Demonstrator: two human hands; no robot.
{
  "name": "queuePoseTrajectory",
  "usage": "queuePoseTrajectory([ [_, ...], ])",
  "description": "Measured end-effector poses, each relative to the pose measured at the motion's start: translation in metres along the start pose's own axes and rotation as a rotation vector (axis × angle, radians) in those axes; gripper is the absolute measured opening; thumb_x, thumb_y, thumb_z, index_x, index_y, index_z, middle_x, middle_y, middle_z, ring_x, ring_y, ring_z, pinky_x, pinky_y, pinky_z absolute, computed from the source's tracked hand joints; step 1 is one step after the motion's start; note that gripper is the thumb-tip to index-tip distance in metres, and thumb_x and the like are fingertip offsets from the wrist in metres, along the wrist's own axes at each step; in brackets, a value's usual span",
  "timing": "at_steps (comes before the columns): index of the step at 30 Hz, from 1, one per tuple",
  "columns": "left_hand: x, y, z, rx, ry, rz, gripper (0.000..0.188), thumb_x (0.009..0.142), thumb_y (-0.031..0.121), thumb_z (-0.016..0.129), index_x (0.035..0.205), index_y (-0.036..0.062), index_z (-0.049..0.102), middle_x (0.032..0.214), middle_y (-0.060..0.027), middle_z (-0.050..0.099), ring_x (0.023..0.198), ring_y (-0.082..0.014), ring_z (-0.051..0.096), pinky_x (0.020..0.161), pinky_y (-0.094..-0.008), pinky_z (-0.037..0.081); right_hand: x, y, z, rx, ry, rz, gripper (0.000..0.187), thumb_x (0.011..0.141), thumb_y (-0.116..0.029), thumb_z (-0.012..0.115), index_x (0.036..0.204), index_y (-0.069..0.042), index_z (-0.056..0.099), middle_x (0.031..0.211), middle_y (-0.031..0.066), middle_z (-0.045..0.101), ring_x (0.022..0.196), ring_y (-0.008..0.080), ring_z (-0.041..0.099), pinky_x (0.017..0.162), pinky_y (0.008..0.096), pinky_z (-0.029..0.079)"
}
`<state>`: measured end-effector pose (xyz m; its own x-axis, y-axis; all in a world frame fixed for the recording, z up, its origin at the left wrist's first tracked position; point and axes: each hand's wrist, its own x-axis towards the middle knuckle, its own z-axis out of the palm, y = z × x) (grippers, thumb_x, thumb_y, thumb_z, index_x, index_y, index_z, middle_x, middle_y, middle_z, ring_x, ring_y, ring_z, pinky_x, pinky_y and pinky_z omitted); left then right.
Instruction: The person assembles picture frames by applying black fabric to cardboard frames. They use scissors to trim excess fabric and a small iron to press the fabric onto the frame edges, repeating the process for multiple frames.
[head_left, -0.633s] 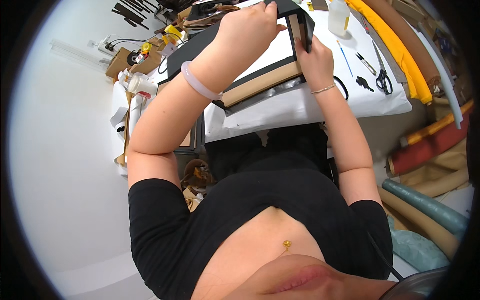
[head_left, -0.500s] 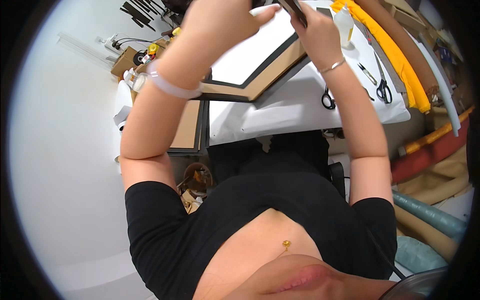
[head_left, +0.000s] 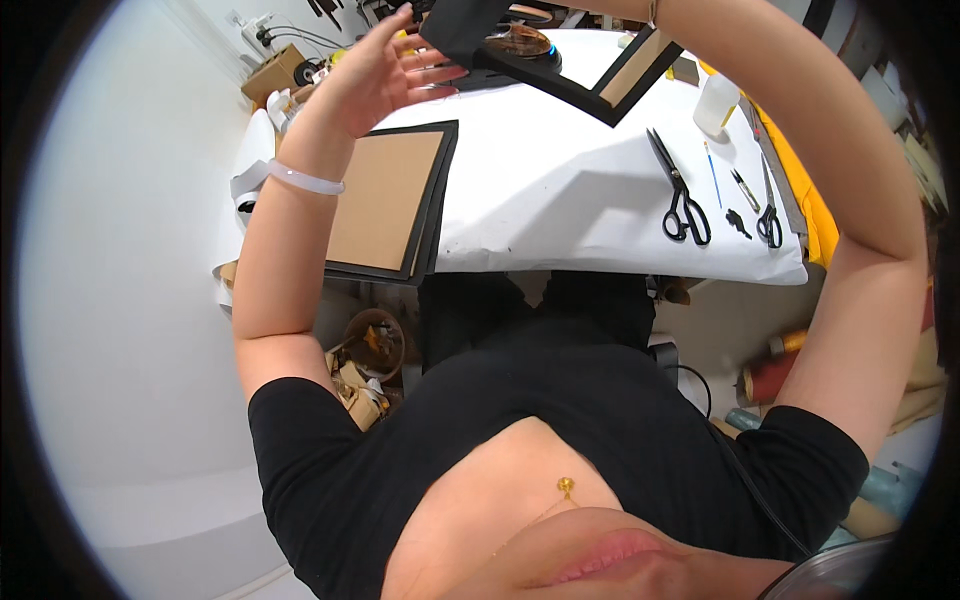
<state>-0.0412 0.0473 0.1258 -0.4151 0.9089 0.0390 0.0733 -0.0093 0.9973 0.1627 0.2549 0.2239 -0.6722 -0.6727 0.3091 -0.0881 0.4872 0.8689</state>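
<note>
My left hand point(head_left: 400, 75) is raised at the upper left, open, fingers spread apart. Its fingertips are beside the black panel point(head_left: 465, 30) of a raised, frame-like piece with black strips and a tan face point(head_left: 635, 68); I cannot tell whether they touch it. My right arm bends across the top right. Only a sliver of my right hand point(head_left: 610, 5) shows past the bracelet, its fingers cut off by the upper edge, so its grip is hidden. Below my left hand, tan boards with black borders point(head_left: 385, 200) lie stacked at the table's left.
On the white-covered table point(head_left: 540, 220), large black-handled scissors point(head_left: 680, 200), a blue thin brush point(head_left: 713, 175), a small cutter point(head_left: 745, 188), smaller scissors point(head_left: 768, 222) and a white bottle point(head_left: 715, 105) lie or stand at right. Behind the frame is a dark round device point(head_left: 520, 45).
The frame piece has moved up and turned. My left hand has moved left, its fingers now spread. My right hand has gone up to the top edge, uncovering the large scissors.
</note>
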Motion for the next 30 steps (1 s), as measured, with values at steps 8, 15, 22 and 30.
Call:
queuePoseTrajectory([
  [8, -0.034, -0.079, 0.022, -0.34, 0.064, -0.092, 0.044, 0.107, 0.042, 0.053, 0.131, 0.005, 0.059, 0.112, -0.01, 0.075, 0.106, -0.0208, 0.074, 0.096, -0.0372, 0.061, 0.018, -0.051, 0.011, -0.009, 0.044, -0.272, 0.017, 0.088, -0.019, 0.062, 0.096, -0.005, 0.068, 0.09, 0.0098, 0.07, 0.08, 0.0243, 0.07, 0.066, 0.0347, 0.055],
  [15, -0.065, -0.167, 0.019, -0.52, 0.077, 0.032, 0.046, 0.106, 0.028, 0.059, 0.145, 0.0089, 0.045, 0.136, -0.0087, 0.062, 0.119, -0.0212, 0.066, 0.102, -0.0404, 0.056, 0.023, -0.111, 0.037, 0.098, 0.127, -0.338, 0.027, 0.09, -0.024, 0.062, 0.104, -0.001, 0.068, 0.103, 0.0188, 0.07, 0.097, 0.0318, 0.067, 0.079, 0.0422, 0.053],
  [22, -0.09, -0.2, -0.007, -0.264, 0.146, -0.088, 0.044, 0.102, 0.016, 0.066, 0.143, 0.0083, 0.05, 0.132, -0.0042, 0.063, 0.119, -0.015, 0.062, 0.101, -0.0343, 0.052, 0.009, -0.176, 0.06, 0.229, 0.153, -0.321, 0.039, 0.09, -0.022, 0.064, 0.123, -0.004, 0.073, 0.138, 0.0129, 0.066, 0.133, 0.0278, 0.058, 0.12, 0.0451, 0.039],
  [30, -0.049, -0.1, -0.048, -0.451, -0.166, -0.111, 0.079, 0.107, 0.065, 0.029, 0.142, -0.0016, 0.055, 0.137, -0.0123, 0.065, 0.126, -0.02, 0.061, 0.11, -0.0369, 0.046, 0.003, -0.231, 0.04, 0.197, 0.244, -0.311, 0.047, 0.086, -0.022, 0.057, 0.116, 0.012, 0.072, 0.125, 0.024, 0.07, 0.121, 0.0338, 0.067, 0.112, 0.0418, 0.048],
])
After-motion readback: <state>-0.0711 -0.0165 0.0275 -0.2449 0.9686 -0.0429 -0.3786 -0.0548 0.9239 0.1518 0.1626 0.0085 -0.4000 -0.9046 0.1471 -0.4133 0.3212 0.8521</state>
